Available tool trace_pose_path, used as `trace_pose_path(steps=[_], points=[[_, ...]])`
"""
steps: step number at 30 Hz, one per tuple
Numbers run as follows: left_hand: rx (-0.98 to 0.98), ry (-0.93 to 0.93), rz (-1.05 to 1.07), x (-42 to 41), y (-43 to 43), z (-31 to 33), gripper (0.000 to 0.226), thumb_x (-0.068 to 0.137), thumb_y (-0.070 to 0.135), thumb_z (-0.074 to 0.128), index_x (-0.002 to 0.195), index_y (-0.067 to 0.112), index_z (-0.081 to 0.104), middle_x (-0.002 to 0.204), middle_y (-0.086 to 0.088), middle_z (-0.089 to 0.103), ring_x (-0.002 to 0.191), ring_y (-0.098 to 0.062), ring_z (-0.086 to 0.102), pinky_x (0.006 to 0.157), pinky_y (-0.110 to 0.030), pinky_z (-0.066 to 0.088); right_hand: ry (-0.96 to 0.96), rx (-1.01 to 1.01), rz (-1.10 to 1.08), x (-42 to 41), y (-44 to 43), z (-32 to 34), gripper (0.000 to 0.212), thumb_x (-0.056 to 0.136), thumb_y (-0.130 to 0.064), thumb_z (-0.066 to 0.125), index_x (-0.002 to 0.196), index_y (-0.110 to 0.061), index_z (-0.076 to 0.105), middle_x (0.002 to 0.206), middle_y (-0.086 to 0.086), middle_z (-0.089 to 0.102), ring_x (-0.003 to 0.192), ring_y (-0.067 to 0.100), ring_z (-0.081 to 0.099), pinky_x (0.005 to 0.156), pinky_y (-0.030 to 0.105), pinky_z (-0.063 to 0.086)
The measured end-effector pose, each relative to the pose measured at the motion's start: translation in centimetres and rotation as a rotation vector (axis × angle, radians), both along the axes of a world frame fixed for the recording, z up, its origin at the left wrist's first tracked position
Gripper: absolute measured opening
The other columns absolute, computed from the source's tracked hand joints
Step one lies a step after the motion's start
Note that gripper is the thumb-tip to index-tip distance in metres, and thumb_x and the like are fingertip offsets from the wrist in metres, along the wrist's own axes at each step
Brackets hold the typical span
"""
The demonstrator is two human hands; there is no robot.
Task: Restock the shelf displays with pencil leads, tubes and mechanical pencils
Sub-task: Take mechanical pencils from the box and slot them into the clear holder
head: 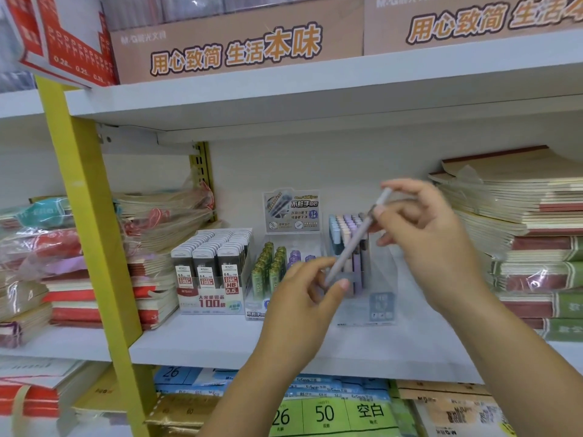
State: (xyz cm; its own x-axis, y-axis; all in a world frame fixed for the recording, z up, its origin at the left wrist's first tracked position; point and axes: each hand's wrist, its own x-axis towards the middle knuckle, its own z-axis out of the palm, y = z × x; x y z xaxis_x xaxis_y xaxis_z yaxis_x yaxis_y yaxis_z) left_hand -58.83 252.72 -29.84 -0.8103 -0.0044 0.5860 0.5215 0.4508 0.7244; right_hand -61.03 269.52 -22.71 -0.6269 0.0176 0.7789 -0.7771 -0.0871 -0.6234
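Observation:
A grey mechanical pencil [353, 247] is held slanted in front of the middle shelf. My left hand [303, 298] pinches its lower tip; my right hand [422, 234] grips its upper end near the white cap. Behind the pencil stands a clear display of pastel mechanical pencils [350, 238]. To its left is a clear display of green and purple lead tubes [277, 266] with a header card [291, 211]. Further left is a display of black pencil lead boxes [211, 263].
The white shelf board [202, 342] carries the displays. Stacks of notebooks [523, 228] fill the right side, bagged notebooks [151, 234] the left. A yellow upright [91, 234] stands at the left. Brown cartons [233, 42] sit on the shelf above; paper packs [328, 411] lie below.

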Motion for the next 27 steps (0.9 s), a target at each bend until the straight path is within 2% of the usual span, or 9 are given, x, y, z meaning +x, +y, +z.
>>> trace_pose_path(steps=[2,4,6,9,14,18,23,27], points=[[-0.159,0.140,0.139,-0.2,-0.1,-0.2,0.032,0.094,0.030,0.066,0.125,0.039,0.062,0.101,0.028,0.050,0.100,0.000,0.050,0.095,-0.020,0.046,0.063,-0.064,-0.072,-0.2,1.4,0.5,0.030,0.090,-0.010,0.060,0.101,-0.038,0.059,0.079,-0.007,0.070,0.078,0.014,0.071,0.060,0.020,0.054],[-0.306,0.191,0.197,-0.3,-0.1,-0.4,0.042,0.096,0.029,0.064,0.137,0.034,0.055,0.123,0.030,0.044,0.119,0.009,0.036,0.102,-0.004,0.026,0.094,0.003,-0.182,-0.6,2.4,0.4,0.031,0.087,-0.016,0.060,0.099,-0.045,0.058,0.080,-0.012,0.065,0.081,0.017,0.068,0.066,0.027,0.056],[-0.384,0.175,0.196,-0.5,0.0,-0.8,0.046,0.098,0.028,0.061,0.143,0.035,0.050,0.136,0.030,0.036,0.127,0.014,0.023,0.109,-0.007,0.017,0.095,0.139,-0.296,-1.4,2.9,-0.1,0.035,0.088,-0.014,0.062,0.099,-0.047,0.056,0.080,-0.016,0.061,0.079,0.013,0.063,0.071,0.027,0.053],[-0.436,0.157,0.191,-1.0,0.2,-1.5,0.048,0.099,0.027,0.059,0.145,0.038,0.046,0.142,0.034,0.026,0.130,0.015,0.016,0.110,-0.007,0.008,0.088,0.315,-0.416,-2.4,2.8,-1.2,0.037,0.090,-0.013,0.062,0.097,-0.047,0.052,0.080,-0.016,0.059,0.072,0.003,0.058,0.063,0.014,0.045],[-0.429,0.164,0.214,-1.4,-0.1,-2.1,0.049,0.097,0.028,0.062,0.143,0.040,0.048,0.145,0.035,0.028,0.138,0.006,0.027,0.116,-0.019,0.018,0.093,0.431,-0.465,-3.4,2.4,-2.5,0.031,0.090,-0.014,0.064,0.101,-0.041,0.051,0.082,-0.017,0.063,0.082,-0.007,0.059,0.066,0.001,0.041],[-0.416,0.180,0.205,-1.4,-0.2,-2.3,0.049,0.097,0.028,0.063,0.142,0.041,0.049,0.146,0.034,0.029,0.138,0.005,0.029,0.116,-0.020,0.020,0.086,0.458,-0.483,-4.0,2.3,-2.9,0.030,0.090,-0.015,0.065,0.101,-0.040,0.053,0.081,-0.024,0.060,0.085,-0.013,0.057,0.068,-0.001,0.039],[-0.418,0.175,0.195,-1.6,-0.4,-2.5,0.049,0.097,0.030,0.061,0.143,0.043,0.047,0.147,0.035,0.029,0.139,0.006,0.027,0.116,-0.020,0.019,0.092,0.459,-0.500,-4.2,2.1,-2.9,0.037,0.089,-0.018,0.065,0.095,-0.049,0.047,0.078,-0.023,0.059,0.083,-0.012,0.057,0.067,0.002,0.041],[-0.421,0.167,0.187,-1.6,-0.5,-2.5,0.049,0.098,0.033,0.060,0.143,0.045,0.045,0.149,0.034,0.030,0.143,0.001,0.028,0.119,-0.023,0.021,0.079,0.455,-0.514,-4.5,1.9,-2.8,0.039,0.089,-0.020,0.065,0.097,-0.051,0.042,0.079,-0.016,0.060,0.077,-0.002,0.059,0.063,0.013,0.044]])
